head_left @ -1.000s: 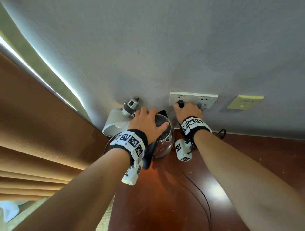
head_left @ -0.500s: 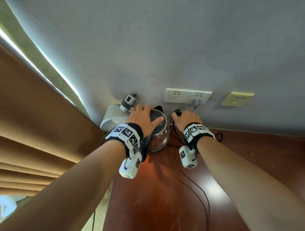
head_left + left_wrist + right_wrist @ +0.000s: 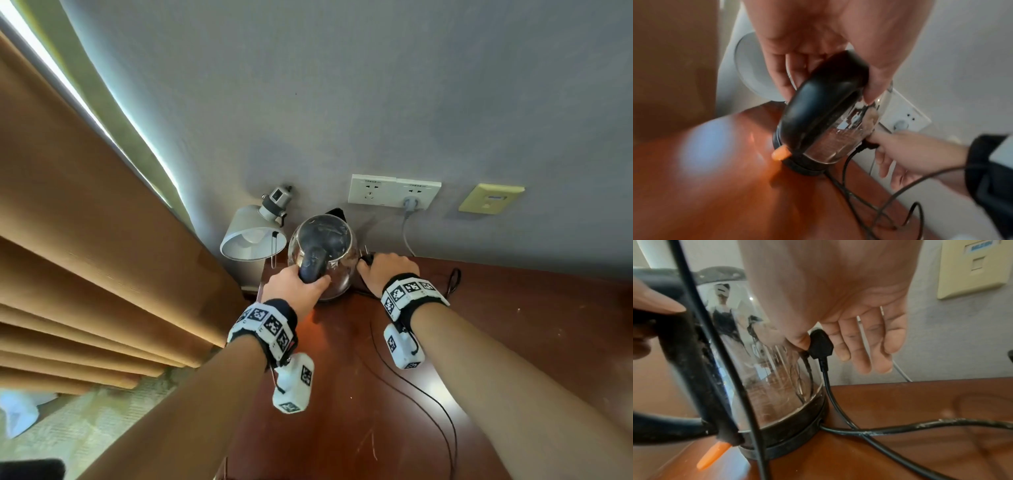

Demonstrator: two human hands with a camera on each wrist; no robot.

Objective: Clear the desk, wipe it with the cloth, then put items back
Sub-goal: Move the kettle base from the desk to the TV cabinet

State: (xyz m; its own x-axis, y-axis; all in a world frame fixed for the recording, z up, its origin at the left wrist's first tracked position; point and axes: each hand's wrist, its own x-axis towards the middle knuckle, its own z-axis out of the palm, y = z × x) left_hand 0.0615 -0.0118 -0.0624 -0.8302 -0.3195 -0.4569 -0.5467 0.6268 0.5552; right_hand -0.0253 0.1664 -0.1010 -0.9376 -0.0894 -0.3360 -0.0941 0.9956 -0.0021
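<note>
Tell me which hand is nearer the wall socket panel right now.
Right. The right hand sits just below the wall socket panel, pinching the black plug beside the kettle. The left hand grips the kettle handle, farther left of the panel.

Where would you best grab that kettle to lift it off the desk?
By its black handle, from the near side, as the left hand does. It arches clear of the glass body, leaving room for curled fingers; the round kettle itself looks slippery.
</note>
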